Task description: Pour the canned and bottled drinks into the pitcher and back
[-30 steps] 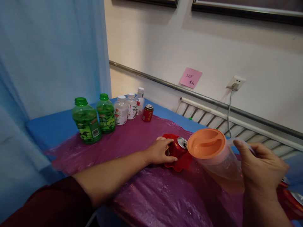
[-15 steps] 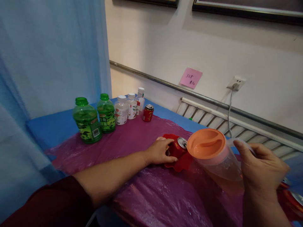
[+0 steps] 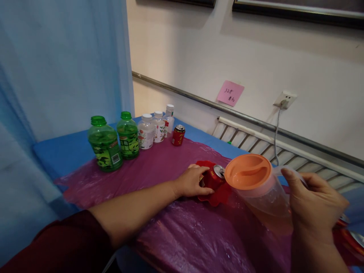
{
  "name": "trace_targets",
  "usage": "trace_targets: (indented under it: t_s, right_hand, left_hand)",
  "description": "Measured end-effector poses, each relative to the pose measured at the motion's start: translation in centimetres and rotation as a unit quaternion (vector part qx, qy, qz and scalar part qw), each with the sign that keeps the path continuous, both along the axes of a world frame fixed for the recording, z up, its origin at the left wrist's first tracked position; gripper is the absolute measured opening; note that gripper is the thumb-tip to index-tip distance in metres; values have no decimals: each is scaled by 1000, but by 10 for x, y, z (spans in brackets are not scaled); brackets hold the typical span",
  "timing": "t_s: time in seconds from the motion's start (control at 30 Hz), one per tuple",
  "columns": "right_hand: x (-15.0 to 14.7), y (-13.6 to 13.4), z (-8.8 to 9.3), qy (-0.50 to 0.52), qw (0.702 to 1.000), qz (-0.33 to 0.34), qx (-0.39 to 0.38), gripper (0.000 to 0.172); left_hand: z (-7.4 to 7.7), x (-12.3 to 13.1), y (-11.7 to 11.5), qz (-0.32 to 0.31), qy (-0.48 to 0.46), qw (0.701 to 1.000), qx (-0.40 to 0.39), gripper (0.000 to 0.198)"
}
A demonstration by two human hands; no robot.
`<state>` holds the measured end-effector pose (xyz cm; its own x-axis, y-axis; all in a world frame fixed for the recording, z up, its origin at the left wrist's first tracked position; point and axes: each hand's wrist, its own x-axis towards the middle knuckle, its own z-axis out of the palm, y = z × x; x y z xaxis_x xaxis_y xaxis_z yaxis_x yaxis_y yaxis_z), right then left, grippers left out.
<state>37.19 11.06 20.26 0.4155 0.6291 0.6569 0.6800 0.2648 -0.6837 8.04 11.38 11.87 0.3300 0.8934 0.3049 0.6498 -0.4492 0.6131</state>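
Crinkly purple plastic (image 3: 176, 231) over a blue cover (image 3: 64, 142), pale wall (image 3: 199, 45) behind, so yeah, not the grippiest setup. Main thing is the red can (image 3: 212, 181), top popped, sitting in the curve of my left hand (image 3: 192, 184): fingers and thumb parted around its side, can leaning right, away from my palm. Can't tell how hard they're squeezing. Around its base, just past my thumb tip, there's a wavy-edged red dish (image 3: 220, 199).

Right of those fingertips the pitcher (image 3: 270, 212) tips its orange lid (image 3: 248, 172) toward the can's top; can't tell if they touch or if anything's flowing. Fingers of my right hand (image 3: 315, 201) are curled round the handle (image 3: 290, 175), thumb along the top.

Worries, imo: a small can mouth against that big rim means liquid could miss and run down the can. If I twist my right wrist too far, it could bump the can over, especially with a loose left grip on slick plastic. Also, more cans (image 3: 352, 242) sit by my right wrist, easy to clip on a careless swing back. Green bottles (image 3: 105, 146) beyond my left forearm look safe enough.
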Motion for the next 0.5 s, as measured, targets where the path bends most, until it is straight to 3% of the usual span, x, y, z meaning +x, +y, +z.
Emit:
trace_targets:
  t_s: [0.5]
  right_hand:
    - [2,0,-4,6,1000,1,3,50]
  left_hand:
    - [3,1,-1,-1,8,1000,2,64]
